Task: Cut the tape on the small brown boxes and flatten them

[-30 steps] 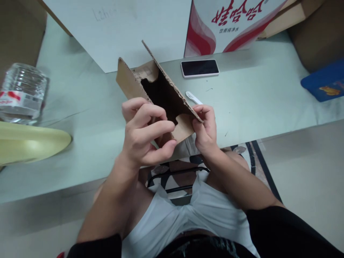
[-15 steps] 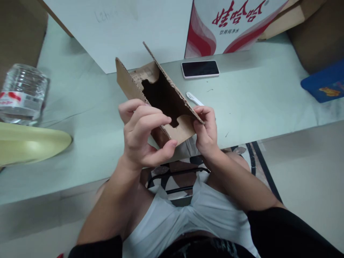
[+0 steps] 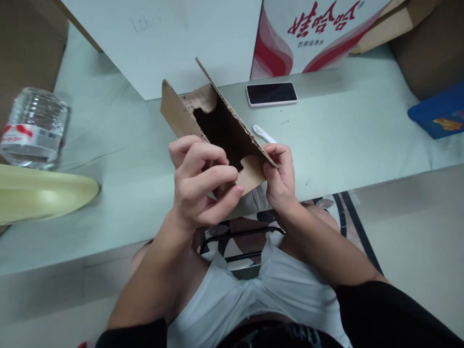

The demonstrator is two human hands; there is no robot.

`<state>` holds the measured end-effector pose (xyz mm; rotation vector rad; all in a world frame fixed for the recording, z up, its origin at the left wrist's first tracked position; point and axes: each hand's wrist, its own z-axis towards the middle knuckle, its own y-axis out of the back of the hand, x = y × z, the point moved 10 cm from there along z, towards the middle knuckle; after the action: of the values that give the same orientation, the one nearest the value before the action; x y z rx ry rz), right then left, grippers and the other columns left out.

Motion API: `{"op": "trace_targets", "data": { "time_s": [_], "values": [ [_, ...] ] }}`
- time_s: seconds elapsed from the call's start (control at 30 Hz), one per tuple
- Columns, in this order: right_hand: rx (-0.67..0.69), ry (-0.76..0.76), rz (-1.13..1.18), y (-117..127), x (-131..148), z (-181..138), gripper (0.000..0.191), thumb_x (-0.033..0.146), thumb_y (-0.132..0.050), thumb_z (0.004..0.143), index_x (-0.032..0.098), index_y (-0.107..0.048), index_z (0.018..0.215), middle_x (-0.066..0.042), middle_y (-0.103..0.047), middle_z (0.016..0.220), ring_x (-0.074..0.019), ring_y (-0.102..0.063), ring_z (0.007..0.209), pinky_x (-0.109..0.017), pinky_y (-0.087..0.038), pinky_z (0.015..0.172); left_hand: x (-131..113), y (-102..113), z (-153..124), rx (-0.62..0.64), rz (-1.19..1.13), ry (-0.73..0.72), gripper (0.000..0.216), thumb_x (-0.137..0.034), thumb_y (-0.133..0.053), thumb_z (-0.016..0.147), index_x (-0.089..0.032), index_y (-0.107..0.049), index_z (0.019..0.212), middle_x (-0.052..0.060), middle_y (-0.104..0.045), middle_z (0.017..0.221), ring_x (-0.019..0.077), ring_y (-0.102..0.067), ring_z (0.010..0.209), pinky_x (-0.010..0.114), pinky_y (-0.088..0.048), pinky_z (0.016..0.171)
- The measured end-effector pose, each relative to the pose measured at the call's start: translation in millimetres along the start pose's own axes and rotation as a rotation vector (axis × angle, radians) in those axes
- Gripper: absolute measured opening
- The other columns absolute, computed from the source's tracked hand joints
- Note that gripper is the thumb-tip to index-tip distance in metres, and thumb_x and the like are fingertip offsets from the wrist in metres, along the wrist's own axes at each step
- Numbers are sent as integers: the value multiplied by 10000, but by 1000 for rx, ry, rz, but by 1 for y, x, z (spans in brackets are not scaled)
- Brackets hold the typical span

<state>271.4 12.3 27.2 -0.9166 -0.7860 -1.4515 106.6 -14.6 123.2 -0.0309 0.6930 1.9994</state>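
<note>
**Cardboard box (image 3: 217,130) gripped in both hands over the counter's near edge**

You hold the half-folded brown box tilted above the pale counter (image 3: 344,140), its dark open interior facing you. Your left hand (image 3: 199,186) is clenched on the flap at the box's 7 o'clock corner, thumb beneath and fingers curled over. Your right hand (image 3: 279,176) pinches the wall edge at 4 o'clock. A black phone (image 3: 271,93) lies flat at 1 o'clock from the box. A small white tool (image 3: 264,134) lies just beyond your right hand. A clear water bottle (image 3: 34,128) sits at 9 o'clock, well apart.
</note>
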Motion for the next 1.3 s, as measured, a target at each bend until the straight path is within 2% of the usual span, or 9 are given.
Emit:
{"op": "trace_targets", "data": {
  "time_s": [0.13,0.2,0.37,0.47,0.63,0.83,1.03,1.13,1.3],
  "values": [
    [2,-3,-2,0,0,-1,202,451,-590,1015,279,-569,1119,-9,-630,1052,-153,-630,932,-303,-527,798,0,-2,-3,-17,-34,-27,126,-411,-608,891,-292,-576,864,37,-653,898,261,-549,1030,457,-542,889],
    [18,-23,-17,-1,-2,-1,230,476,-578,1015,280,-554,1134,-13,-627,1057,-158,-627,934,-315,-535,811,1,-7,-4,14,-19,-29,134,-410,-626,876,-297,-600,942,33,-696,989,269,-579,1094,469,-530,958],
    [56,-92,-55,-4,-9,-2,343,595,-529,1002,287,-516,1152,-35,-611,1087,-191,-616,982,-363,-554,864,6,-18,-8,141,-15,61,446,-331,-652,854,-316,-601,1297,49,-717,1177,301,-617,1148,511,-471,1060],
    [78,-116,-63,-5,-11,-2,356,618,-512,1003,299,-503,1159,-32,-600,1095,-196,-612,988,-371,-550,881,5,-22,-9,191,1,77,534,-296,-661,860,-357,-598,1387,41,-708,1237,306,-596,1203,500,-449,1089],
    [113,-106,-29,-7,-10,-1,337,601,-517,1011,300,-492,1160,-34,-580,1119,-186,-595,983,-358,-538,876,10,-31,-13,289,55,114,436,-318,-641,889,-366,-682,1320,36,-712,1243,299,-594,1236,510,-449,1099],
    [123,-108,-13,-8,-10,-1,345,606,-519,1008,296,-484,1157,-30,-570,1102,-179,-585,960,-347,-530,850,14,-33,-13,309,22,131,386,-316,-690,883,-347,-720,1266,46,-720,1233,314,-597,1262,524,-453,1105],
    [123,-122,-19,-6,-12,-1,380,637,-533,992,299,-478,1157,-30,-561,1106,-181,-582,967,-348,-529,850,6,-24,-8,207,32,43,325,-345,-703,890,-332,-726,1214,41,-704,1301,280,-600,1238,511,-508,1078],
    [128,-132,-27,-6,-13,-1,382,641,-522,993,303,-472,1163,-31,-560,1128,-184,-586,991,-356,-531,878,6,-25,-9,224,52,32,346,-334,-689,900,-332,-704,1246,25,-718,1292,282,-593,1272,512,-514,1083],
    [128,-119,-38,-6,-11,0,364,630,-508,1002,303,-474,1158,-28,-561,1113,-184,-586,991,-358,-529,885,5,-26,-9,225,-15,43,393,-303,-705,903,-337,-653,1291,29,-733,1267,285,-643,1219,508,-510,1049]
  ]
}}
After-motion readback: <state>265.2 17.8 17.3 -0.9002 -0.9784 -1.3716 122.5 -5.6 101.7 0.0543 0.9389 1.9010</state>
